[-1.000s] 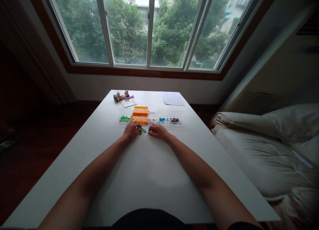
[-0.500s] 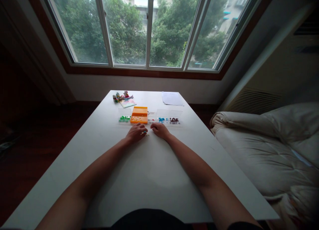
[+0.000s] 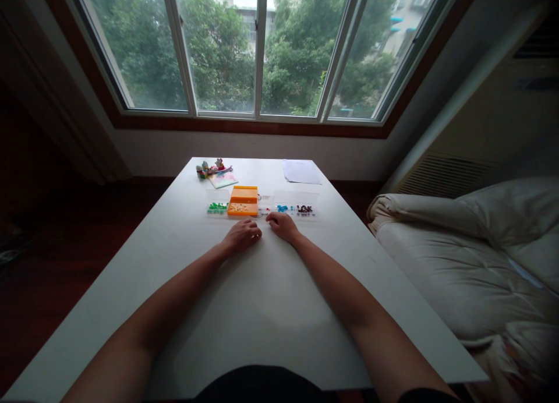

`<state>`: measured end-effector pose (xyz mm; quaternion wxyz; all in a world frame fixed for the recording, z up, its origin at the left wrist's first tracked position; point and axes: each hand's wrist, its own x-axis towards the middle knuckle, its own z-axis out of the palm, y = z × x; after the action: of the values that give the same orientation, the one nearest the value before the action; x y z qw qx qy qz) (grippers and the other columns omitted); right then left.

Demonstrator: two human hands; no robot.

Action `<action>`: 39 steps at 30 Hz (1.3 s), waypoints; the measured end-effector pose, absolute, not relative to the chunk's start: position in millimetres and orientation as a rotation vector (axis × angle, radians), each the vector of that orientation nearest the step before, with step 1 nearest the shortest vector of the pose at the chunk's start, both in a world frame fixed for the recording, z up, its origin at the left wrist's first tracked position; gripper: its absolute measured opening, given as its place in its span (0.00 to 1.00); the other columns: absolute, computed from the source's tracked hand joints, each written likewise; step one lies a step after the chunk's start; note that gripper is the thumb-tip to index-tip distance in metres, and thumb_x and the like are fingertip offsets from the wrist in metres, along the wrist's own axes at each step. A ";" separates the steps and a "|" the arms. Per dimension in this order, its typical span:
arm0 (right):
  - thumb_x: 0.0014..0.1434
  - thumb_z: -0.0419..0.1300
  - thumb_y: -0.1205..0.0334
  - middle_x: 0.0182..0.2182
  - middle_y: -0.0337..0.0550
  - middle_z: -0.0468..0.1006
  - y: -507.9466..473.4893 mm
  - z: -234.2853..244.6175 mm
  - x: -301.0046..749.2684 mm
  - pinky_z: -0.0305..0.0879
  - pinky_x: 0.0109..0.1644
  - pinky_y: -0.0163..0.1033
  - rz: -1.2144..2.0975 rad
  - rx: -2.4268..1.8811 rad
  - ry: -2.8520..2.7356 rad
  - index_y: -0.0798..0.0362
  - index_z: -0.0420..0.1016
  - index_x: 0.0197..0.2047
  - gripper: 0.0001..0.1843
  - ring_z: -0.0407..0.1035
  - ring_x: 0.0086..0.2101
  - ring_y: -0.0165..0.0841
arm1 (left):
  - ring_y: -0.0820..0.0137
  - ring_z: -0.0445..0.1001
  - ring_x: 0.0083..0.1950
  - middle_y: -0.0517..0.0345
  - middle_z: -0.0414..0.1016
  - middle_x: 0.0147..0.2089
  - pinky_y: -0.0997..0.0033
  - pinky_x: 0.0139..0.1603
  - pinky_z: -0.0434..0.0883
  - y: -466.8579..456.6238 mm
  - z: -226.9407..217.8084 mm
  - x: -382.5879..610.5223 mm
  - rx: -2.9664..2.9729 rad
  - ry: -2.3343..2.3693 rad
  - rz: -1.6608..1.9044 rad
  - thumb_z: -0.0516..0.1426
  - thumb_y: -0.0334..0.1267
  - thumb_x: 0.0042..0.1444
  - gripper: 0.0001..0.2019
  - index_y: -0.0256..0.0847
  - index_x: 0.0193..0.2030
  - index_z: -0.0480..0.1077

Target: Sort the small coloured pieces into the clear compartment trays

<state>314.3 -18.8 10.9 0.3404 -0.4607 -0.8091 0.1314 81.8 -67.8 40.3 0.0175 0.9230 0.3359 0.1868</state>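
- Two bare hands rest palm-down on the white table (image 3: 262,310), side by side, fingers curled.
- Left hand (image 3: 243,235) lies just short of the orange tray (image 3: 243,201); whether its fingers pinch anything cannot be told.
- Right hand (image 3: 283,225) sits just in front of the clear tray (image 3: 297,205), which holds blue and dark red pieces; its grip is hidden too.
- Green pieces (image 3: 217,206) lie left of the orange tray.
- Farther back lie a small toy figure set (image 3: 211,169) and a paper sheet (image 3: 301,171).
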 end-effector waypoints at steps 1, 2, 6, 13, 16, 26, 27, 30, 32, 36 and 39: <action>0.57 0.58 0.71 0.34 0.39 0.82 -18.8 11.2 314.4 0.63 0.42 0.35 0.341 -1.200 -2.106 0.50 0.81 0.38 0.11 0.72 0.35 0.34 | 0.63 0.71 0.44 0.53 0.78 0.39 0.65 0.45 0.67 -67.5 39.8 81.7 2.867 1.046 0.588 0.56 0.34 0.63 0.08 0.45 0.39 0.79; 0.57 0.58 0.71 0.34 0.39 0.82 -18.8 11.5 314.5 0.63 0.43 0.35 0.337 -1.201 -2.107 0.50 0.81 0.38 0.11 0.73 0.35 0.34 | 0.63 0.71 0.44 0.53 0.78 0.39 0.65 0.44 0.67 -67.1 39.0 81.6 2.865 1.046 0.598 0.57 0.34 0.62 0.08 0.45 0.39 0.78; 0.57 0.58 0.71 0.34 0.39 0.81 -18.5 11.4 314.1 0.63 0.42 0.35 0.325 -1.202 -2.108 0.50 0.81 0.38 0.11 0.72 0.34 0.34 | 0.64 0.72 0.43 0.54 0.78 0.38 0.66 0.44 0.68 -64.6 33.3 81.0 2.845 1.026 0.656 0.57 0.33 0.62 0.07 0.45 0.38 0.78; 0.57 0.58 0.71 0.34 0.39 0.81 -18.7 9.5 314.3 0.63 0.42 0.34 0.337 -1.213 -2.103 0.49 0.81 0.38 0.12 0.71 0.34 0.33 | 0.65 0.74 0.44 0.54 0.78 0.41 0.66 0.46 0.69 -51.2 37.3 69.0 2.679 1.155 0.929 0.57 0.36 0.63 0.06 0.44 0.40 0.77; 0.57 0.58 0.71 0.34 0.39 0.81 -19.1 10.0 314.5 0.63 0.42 0.34 0.348 -1.215 -2.114 0.50 0.81 0.38 0.12 0.71 0.34 0.33 | 0.66 0.74 0.40 0.55 0.78 0.40 0.66 0.43 0.70 -34.8 46.5 56.5 2.512 1.335 1.105 0.56 0.37 0.64 0.07 0.43 0.39 0.77; 0.57 0.57 0.71 0.35 0.40 0.81 -19.5 12.6 314.9 0.64 0.44 0.35 0.354 -1.210 -2.126 0.50 0.81 0.39 0.12 0.72 0.36 0.34 | 0.64 0.75 0.39 0.55 0.81 0.39 0.63 0.46 0.71 19.9 69.0 33.4 2.224 1.611 1.252 0.57 0.40 0.60 0.09 0.43 0.40 0.78; 0.57 0.57 0.72 0.35 0.39 0.81 -19.6 12.7 314.9 0.64 0.44 0.35 0.351 -1.206 -2.127 0.50 0.81 0.39 0.12 0.72 0.36 0.34 | 0.64 0.74 0.40 0.55 0.81 0.39 0.62 0.47 0.70 22.9 68.4 33.2 2.240 1.635 1.243 0.57 0.40 0.60 0.09 0.42 0.40 0.78; 0.57 0.57 0.72 0.35 0.39 0.81 -19.6 12.4 315.0 0.65 0.44 0.35 0.350 -1.205 -2.128 0.49 0.81 0.38 0.12 0.72 0.36 0.34 | 0.63 0.73 0.40 0.53 0.80 0.39 0.60 0.48 0.70 27.0 62.3 32.2 2.265 1.704 1.218 0.56 0.38 0.60 0.09 0.42 0.41 0.78; 0.58 0.57 0.72 0.36 0.39 0.81 -19.6 12.3 315.0 0.65 0.45 0.35 0.352 -1.211 -2.135 0.49 0.81 0.39 0.12 0.72 0.36 0.34 | 0.62 0.73 0.40 0.53 0.80 0.40 0.60 0.48 0.70 24.9 56.4 31.5 2.286 1.717 1.214 0.56 0.37 0.60 0.09 0.42 0.42 0.77; 0.58 0.58 0.73 0.37 0.41 0.80 -21.9 14.8 313.0 0.64 0.45 0.36 0.308 -1.191 -2.184 0.50 0.80 0.39 0.12 0.71 0.37 0.34 | 0.60 0.72 0.45 0.51 0.79 0.42 0.59 0.52 0.69 12.0 45.6 33.0 2.395 1.660 1.184 0.54 0.38 0.63 0.10 0.42 0.42 0.77; 0.58 0.60 0.72 0.35 0.41 0.78 -26.1 18.1 307.4 0.63 0.44 0.35 0.286 -1.134 -2.255 0.51 0.80 0.40 0.11 0.69 0.35 0.33 | 0.61 0.72 0.45 0.52 0.78 0.41 0.60 0.51 0.69 -0.3 39.1 36.0 2.485 1.566 1.110 0.54 0.37 0.64 0.10 0.43 0.41 0.77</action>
<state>307.4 -26.1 18.1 0.2962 -0.4262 -0.8479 0.1077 36.0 -0.3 39.1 0.0010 0.7914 0.4988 0.3534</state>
